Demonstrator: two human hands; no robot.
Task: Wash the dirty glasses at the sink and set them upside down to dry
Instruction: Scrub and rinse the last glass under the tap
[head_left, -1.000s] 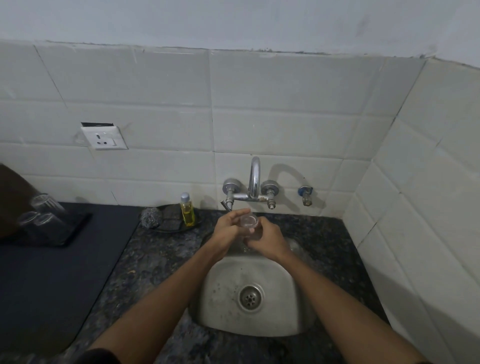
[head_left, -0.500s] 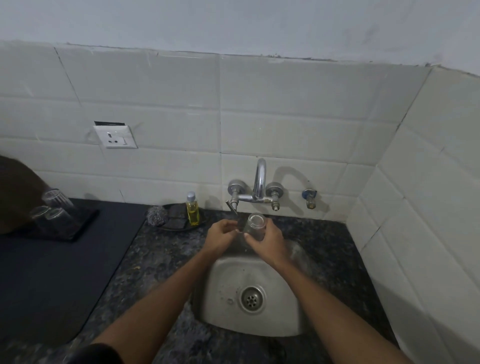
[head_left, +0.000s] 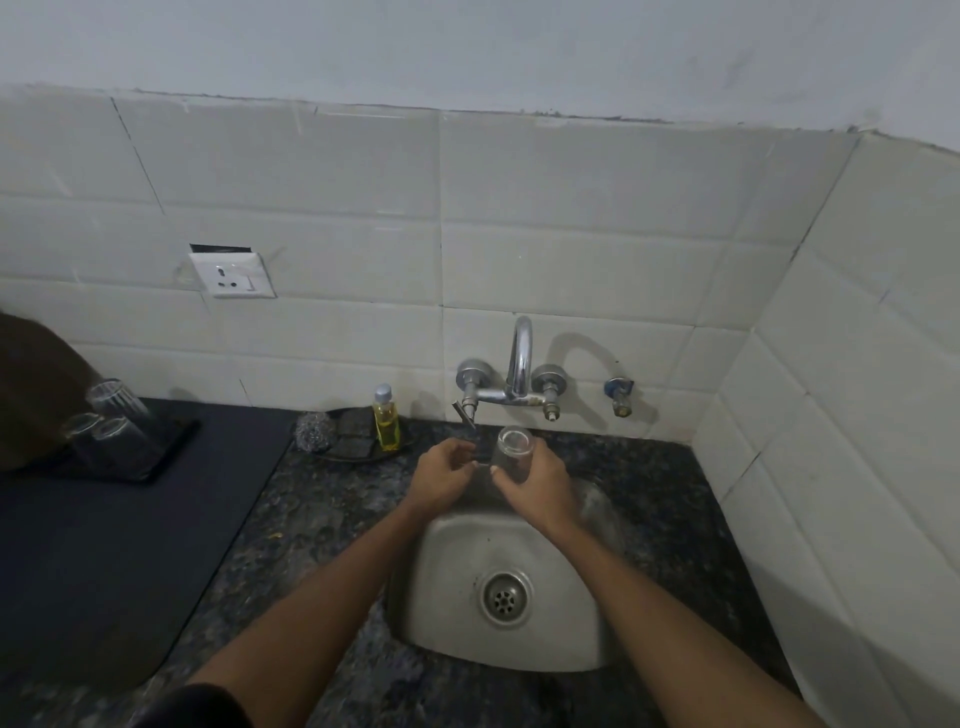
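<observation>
Nearest me the sink (head_left: 566, 644) basin lies below both hands; over its far rim my right hand (head_left: 537, 483) curls around the glass (head_left: 511, 451), held upright with its mouth up, just under the tap (head_left: 511, 384). My left hand (head_left: 441, 470) sits loosely curled just left of it, apparently holding nothing. The drying tray (head_left: 156, 465) with upturned glasses (head_left: 111, 426) lies well off to the far left, so I judge the glass must be inverted and carried leftward.

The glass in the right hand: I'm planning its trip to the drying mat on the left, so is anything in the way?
Partly. The left hand and the scrubber tray lie between the glass and the mat.
</observation>
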